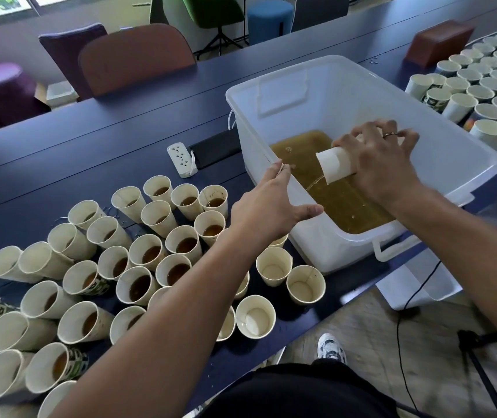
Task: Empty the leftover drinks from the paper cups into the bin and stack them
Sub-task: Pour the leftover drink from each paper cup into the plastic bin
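My right hand (379,158) grips a white paper cup (333,165) tipped mouth-down over the clear plastic bin (274,86). A thin stream of brown drink runs from the cup into the brown liquid (340,203) pooled in the bin. My left hand (271,203) rests on the bin's near-left rim with its fingers stretched out. Several paper cups with brown drink (177,245) stand crowded on the dark blue table to the left. Three empty cups (274,265) stand just in front of the bin.
Many more paper cups (479,95) fill the table's right end beyond the bin. A white power strip (182,159) and a black phone (215,147) lie left of the bin. Chairs and stools stand behind the table. A cable and a tripod leg (482,372) cross the floor at the right.
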`<state>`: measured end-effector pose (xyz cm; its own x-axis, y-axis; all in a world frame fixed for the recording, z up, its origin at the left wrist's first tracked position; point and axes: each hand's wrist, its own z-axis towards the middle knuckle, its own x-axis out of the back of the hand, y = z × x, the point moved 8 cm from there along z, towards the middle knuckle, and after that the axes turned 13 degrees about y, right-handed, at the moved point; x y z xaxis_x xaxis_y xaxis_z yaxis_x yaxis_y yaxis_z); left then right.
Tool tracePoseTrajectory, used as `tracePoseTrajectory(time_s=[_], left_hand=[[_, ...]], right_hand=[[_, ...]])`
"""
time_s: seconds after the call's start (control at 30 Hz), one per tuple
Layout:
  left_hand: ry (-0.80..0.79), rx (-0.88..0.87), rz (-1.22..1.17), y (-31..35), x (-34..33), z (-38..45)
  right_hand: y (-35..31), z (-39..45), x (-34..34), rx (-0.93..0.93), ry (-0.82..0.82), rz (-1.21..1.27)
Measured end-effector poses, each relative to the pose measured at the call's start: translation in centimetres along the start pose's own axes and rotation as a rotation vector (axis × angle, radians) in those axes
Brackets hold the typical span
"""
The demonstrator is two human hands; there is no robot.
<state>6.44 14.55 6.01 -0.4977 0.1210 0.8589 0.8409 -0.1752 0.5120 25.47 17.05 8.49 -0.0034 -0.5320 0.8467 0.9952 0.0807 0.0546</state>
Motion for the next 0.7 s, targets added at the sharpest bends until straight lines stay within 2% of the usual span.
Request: tracePoseTrajectory(time_s=[0.23, 0.37, 0.47, 0.6, 0.7], left_hand=[[-0.008, -0.001, 0.003, 0.0, 0.0, 0.0], [-0.011, -0.001, -0.013, 0.0, -0.1, -0.1], [-0.013, 0.001, -0.035, -0.1, -0.1, -0.2], [-0.002, -0.002, -0.04, -0.2, 0.0, -0.2], [0.01, -0.002, -0.048, -0.3, 0.0, -0.3]], right_hand=[[0.4, 0.1, 0.0, -0.024, 0.018, -0.039], [0.4, -0.2, -0.8, -0.015, -0.074, -0.086], [0.8, -0.1, -0.7, -0.062, -0.068, -0.102], [0.9, -0.3, -1.6, -0.054, -0.141, -0.152], [1.5, 0.1, -1.2, -0.129, -0.07, -0.085]])
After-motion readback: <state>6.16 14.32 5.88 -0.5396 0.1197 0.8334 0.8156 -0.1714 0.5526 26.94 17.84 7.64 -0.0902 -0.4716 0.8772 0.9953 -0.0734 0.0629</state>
